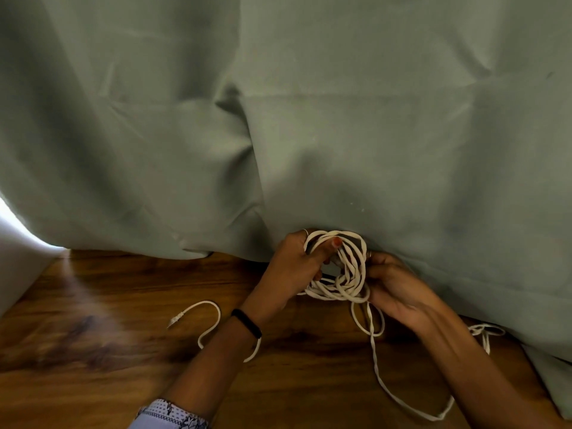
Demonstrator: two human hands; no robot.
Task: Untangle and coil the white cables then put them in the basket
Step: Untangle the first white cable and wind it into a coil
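Left hand (294, 261) gripped cable coil (340, 267) above wooden surface (123, 351); right hand (399, 286) pinched coil edge, feeding loose tail (379, 366). Best kept loops even, tail untwisted. Basket not visible.

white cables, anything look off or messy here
The coil between the hands is uneven, its loops crossing. Loose cable trails over the wooden table. No basket in view.
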